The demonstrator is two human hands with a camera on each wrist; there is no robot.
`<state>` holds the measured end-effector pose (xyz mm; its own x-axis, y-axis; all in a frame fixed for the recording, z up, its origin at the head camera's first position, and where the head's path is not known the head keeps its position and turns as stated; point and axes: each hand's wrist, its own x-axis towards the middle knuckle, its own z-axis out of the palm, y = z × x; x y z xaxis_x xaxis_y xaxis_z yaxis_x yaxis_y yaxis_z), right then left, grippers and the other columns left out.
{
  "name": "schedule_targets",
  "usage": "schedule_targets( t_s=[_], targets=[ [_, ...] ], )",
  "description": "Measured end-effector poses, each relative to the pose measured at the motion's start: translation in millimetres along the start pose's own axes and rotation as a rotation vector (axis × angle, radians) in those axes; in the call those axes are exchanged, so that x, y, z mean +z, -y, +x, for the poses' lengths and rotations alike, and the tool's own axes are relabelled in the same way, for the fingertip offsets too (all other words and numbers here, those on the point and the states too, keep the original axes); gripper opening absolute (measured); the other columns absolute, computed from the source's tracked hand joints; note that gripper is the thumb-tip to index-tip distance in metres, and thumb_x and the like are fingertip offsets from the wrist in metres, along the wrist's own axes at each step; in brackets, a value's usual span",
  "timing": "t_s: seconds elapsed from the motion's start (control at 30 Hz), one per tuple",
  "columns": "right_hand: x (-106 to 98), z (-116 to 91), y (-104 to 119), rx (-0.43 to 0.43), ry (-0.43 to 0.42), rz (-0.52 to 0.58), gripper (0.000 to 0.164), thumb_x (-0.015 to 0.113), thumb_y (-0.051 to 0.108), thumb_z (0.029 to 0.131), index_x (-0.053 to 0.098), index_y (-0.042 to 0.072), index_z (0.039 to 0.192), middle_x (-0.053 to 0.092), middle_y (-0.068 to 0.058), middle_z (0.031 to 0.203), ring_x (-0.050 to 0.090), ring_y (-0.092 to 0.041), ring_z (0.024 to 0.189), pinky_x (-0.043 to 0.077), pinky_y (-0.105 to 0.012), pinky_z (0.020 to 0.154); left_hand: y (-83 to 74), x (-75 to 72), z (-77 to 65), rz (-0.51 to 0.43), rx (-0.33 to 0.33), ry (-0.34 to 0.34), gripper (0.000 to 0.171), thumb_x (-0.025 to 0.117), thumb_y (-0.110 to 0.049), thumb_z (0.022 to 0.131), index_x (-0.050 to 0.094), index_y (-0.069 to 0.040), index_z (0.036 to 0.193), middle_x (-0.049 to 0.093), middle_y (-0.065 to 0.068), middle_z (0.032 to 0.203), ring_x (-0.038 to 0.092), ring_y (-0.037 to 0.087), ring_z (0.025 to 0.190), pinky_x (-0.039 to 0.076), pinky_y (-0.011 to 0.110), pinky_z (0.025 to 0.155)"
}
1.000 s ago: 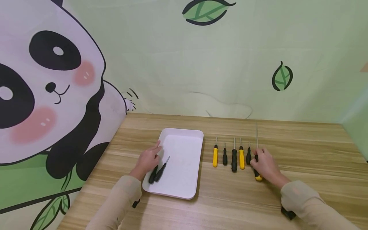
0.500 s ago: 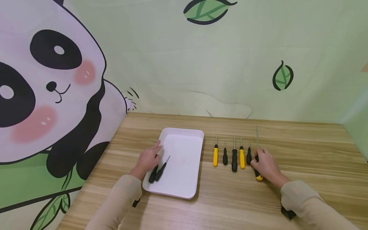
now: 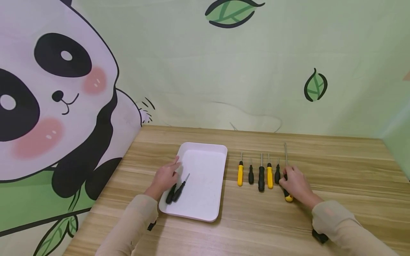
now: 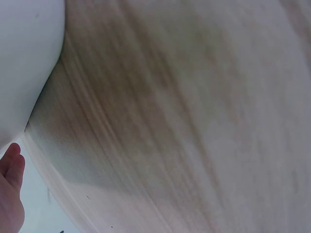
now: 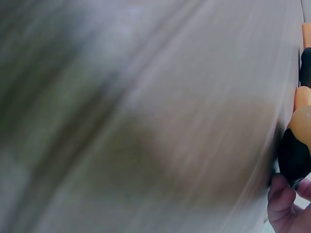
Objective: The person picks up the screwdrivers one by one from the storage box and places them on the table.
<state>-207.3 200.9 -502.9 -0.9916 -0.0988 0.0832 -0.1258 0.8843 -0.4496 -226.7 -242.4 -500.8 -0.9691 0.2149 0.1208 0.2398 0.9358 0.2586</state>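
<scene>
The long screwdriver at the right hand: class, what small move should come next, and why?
Probably ease open the fingers of the right hand, leaving the long screwdriver there: it appears to lie at the row's end, roughly parallel to the five other screwdrivers, while two dark screwdrivers lie in the white tray.

Streaky brown tabletop point(image 3: 262, 227), white tray point(image 3: 205, 185), yellow-handled screwdrivers point(image 3: 240, 175), partly hidden screwdriver point(image 3: 287, 195) seemingly black and yellow

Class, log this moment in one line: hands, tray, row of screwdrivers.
left hand: touches tray, left rim | right hand: grips black-and-yellow screwdriver | in tray: two black-handled tools | row: five other screwdrivers
</scene>
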Motion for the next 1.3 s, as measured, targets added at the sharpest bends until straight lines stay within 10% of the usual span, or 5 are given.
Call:
schedule_targets(
  t_s=[1.3],
  targets=[
    [-3.2,-2.0,4.0,0.027,-0.063,-0.022,0.025,0.05,0.018,0.079,0.057,-0.001,0.094,0.051,-0.021,0.089,0.049,-0.027,0.065,0.04,-0.036,0.051,0.3,-0.5,-1.5,-0.004,0.017,-0.049,0.044,0.047,-0.009,0.077,0.055,-0.008,0.12,0.043,0.004,0.135,0.056,0.026,0.105,0.046,0.036,0.067]
  ],
)
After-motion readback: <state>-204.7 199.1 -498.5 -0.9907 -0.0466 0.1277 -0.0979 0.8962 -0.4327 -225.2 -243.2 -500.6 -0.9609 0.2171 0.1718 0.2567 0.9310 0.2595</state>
